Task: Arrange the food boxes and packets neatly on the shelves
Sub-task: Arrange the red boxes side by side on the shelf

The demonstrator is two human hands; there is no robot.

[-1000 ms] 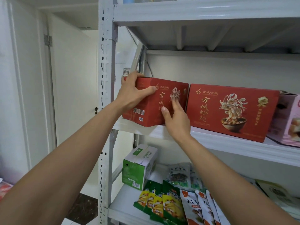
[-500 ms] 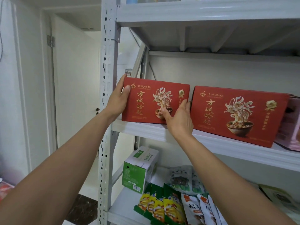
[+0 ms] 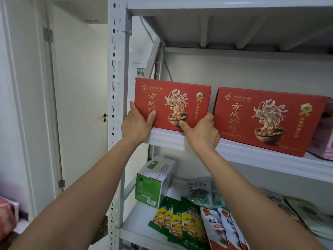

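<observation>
- On the left red box [image 3: 173, 103], "方城烩面" is printed small in gold at the top; large vertical "方城烩" is seen below, the last character hidden.
- On the right red box [image 3: 270, 121], the vertical "方城烩面" is read in full.
- "中国烩面之乡" is set under each box's gold medal [image 3: 199, 96].
- A barcode is carried by the green box [image 3: 151, 188].

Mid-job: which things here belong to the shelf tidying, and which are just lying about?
Job: left red noodle box, gripped by left hand and right hand; right red noodle box; green carton; snack packets; shelf.
Lying about: white door; reddish bundle, lower left.
</observation>
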